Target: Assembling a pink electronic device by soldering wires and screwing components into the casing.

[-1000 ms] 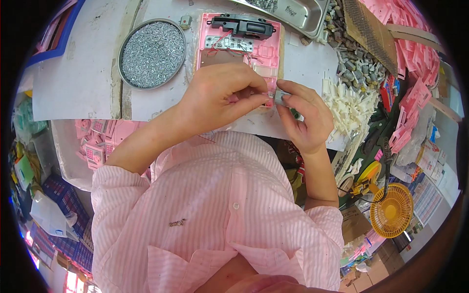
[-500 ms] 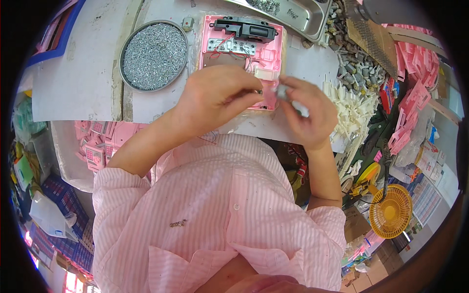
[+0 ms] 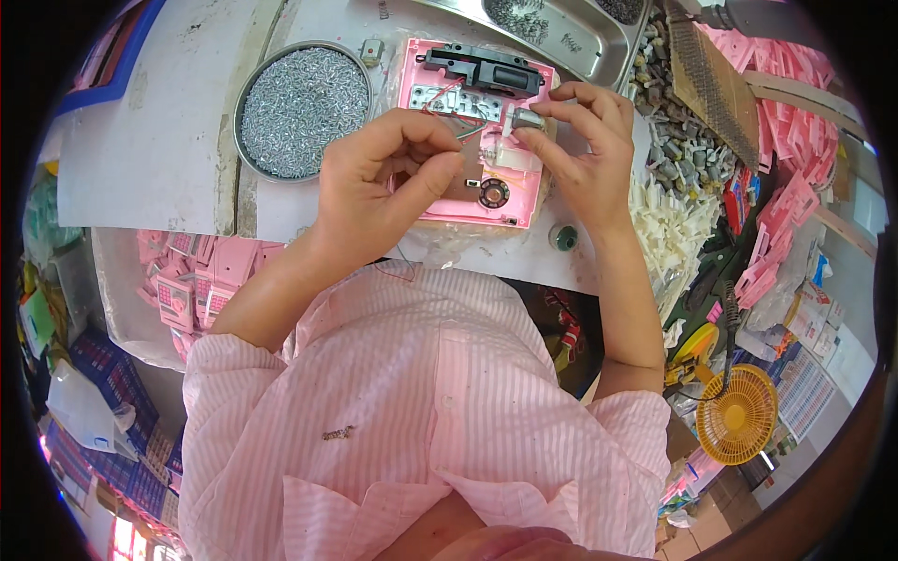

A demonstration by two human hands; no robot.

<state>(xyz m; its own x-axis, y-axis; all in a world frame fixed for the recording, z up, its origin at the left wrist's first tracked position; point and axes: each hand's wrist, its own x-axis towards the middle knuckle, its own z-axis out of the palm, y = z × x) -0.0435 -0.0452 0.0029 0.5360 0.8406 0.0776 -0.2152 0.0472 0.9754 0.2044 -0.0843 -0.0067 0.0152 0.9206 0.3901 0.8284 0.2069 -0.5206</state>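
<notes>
A pink plastic case (image 3: 535, 187) lies with its inside up on the table in front of me. It holds a black mechanism (image 3: 486, 71), a silver metal plate (image 3: 455, 101), red and green wires, and a round dark speaker (image 3: 494, 193) near its lower edge. My right hand (image 3: 591, 145) pinches a small grey motor (image 3: 528, 119) with a white end, just above a whitish plastic box (image 3: 515, 157) in the case. My left hand (image 3: 385, 173) is at the case's left side, thumb and forefinger closed near the wires; what lies between them is too small to make out.
A round metal dish (image 3: 304, 112) full of screws stands to the left. At the back right is a steel tray (image 3: 585, 51) with small parts. Piles of motors (image 3: 678, 140) and white plastic pieces (image 3: 669, 229) lie on the right; a small green-topped round part (image 3: 564, 237) sits near the front edge.
My right hand has moved up and away from me with the motor. My left hand has drawn back leftward, baring the speaker. The case appears slightly further right and lower in view.
</notes>
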